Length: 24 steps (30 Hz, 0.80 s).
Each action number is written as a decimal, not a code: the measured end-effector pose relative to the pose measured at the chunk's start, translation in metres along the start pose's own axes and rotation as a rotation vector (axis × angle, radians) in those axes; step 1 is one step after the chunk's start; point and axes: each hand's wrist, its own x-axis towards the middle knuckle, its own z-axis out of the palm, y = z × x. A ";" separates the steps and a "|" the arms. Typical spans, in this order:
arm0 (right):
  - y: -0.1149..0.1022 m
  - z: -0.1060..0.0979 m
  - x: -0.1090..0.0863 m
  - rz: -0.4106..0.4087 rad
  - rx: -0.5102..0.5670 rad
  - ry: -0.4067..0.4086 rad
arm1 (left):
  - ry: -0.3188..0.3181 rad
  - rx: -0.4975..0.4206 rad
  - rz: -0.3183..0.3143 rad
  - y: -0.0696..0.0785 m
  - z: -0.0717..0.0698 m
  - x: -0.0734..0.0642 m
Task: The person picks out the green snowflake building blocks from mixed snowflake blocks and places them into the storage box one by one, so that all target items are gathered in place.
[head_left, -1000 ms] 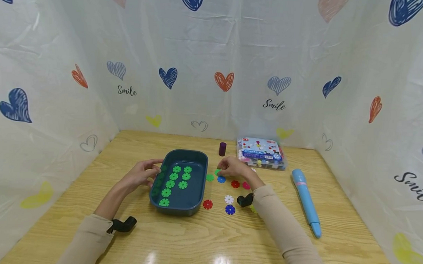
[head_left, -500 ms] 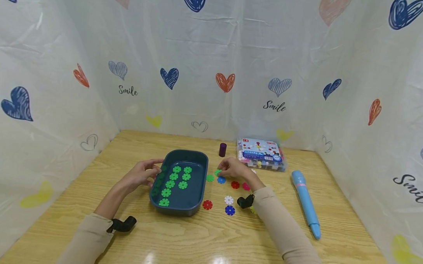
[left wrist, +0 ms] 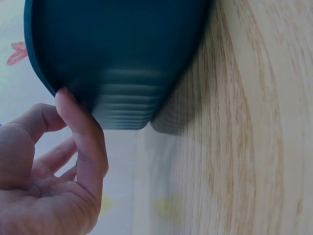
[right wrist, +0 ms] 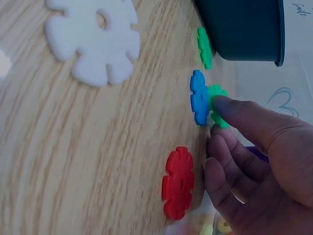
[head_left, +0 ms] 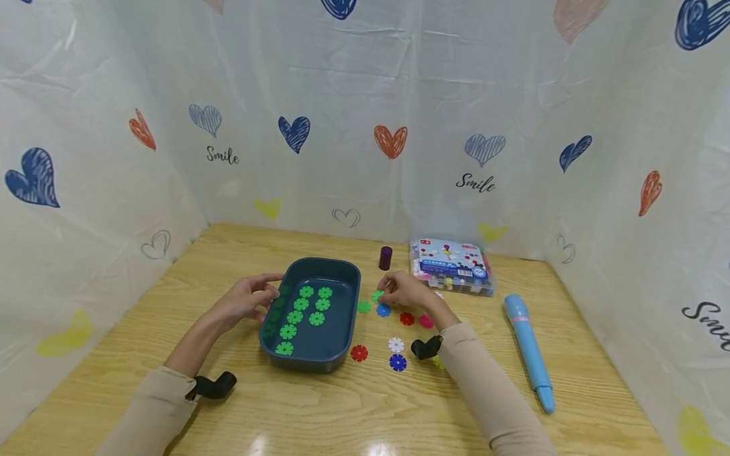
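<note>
At the left, my left hand (head_left: 242,301) pinches the rim of a dark blue-green tray (head_left: 352,321); the left wrist view shows the thumb (left wrist: 80,132) against the rim. Inside the tray lie several green snowflake discs (head_left: 294,317) in two columns. To the right of the tray, my right hand (head_left: 406,290) pinches a green snowflake disc (right wrist: 217,105), its thumb on the disc's face. Close by on the table are a blue snowflake disc (right wrist: 199,98) and another green disc (head_left: 363,307), beside the tray wall.
Red (head_left: 407,319), pink (head_left: 426,321), white (head_left: 396,344) and dark blue discs (head_left: 398,362) lie on the wooden table. A blue microphone-shaped pen (head_left: 529,354) lies at the right. Behind stand a purple cylinder (head_left: 385,258) and a clear box of parts (head_left: 453,266).
The green disc at my right fingertips has lifted and tilted slightly. The left hand and the tray hold their places; the whole view shifts only a little.
</note>
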 end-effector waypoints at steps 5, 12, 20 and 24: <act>0.003 -0.003 0.000 -0.016 -0.001 -0.013 | -0.004 0.000 0.003 0.000 0.000 0.001; 0.002 -0.009 0.000 -0.024 0.028 -0.042 | -0.004 -0.008 -0.004 0.001 0.000 0.000; -0.002 -0.015 -0.001 -0.033 -0.006 -0.022 | -0.005 0.004 0.002 0.001 0.000 0.001; -0.007 -0.020 -0.003 -0.053 0.022 -0.028 | 0.002 0.014 -0.011 -0.001 0.000 0.002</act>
